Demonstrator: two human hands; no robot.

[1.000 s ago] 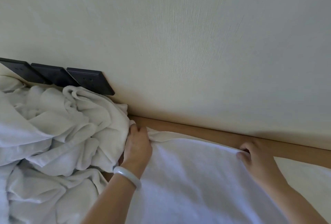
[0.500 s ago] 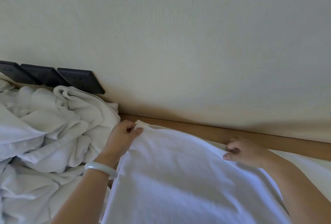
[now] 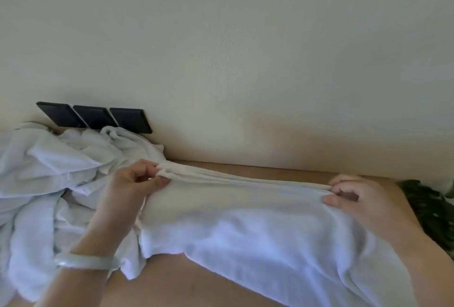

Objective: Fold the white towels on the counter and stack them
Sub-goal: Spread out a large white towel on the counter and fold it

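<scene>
A white towel (image 3: 245,228) stretches across the wooden counter (image 3: 172,282) in front of me, its far edge doubled into layers and held taut above the surface. My left hand (image 3: 137,184) pinches the left end of that layered edge between thumb and fingers. At the right end, my right hand (image 3: 353,196) pinches the same edge. The towel's lower part hangs and drapes toward me. A crumpled pile of white towels (image 3: 49,184) lies at the left, touching the held towel.
A cream wall (image 3: 245,61) rises right behind the counter. Three black wall plates (image 3: 98,117) sit on it just above the pile. Something dark and patterned (image 3: 430,213) lies at the right edge of the counter.
Both hands have lifted the towel's far edge off the counter and drawn it toward me, pulling it taut between them. The view has shifted to the left and down.
</scene>
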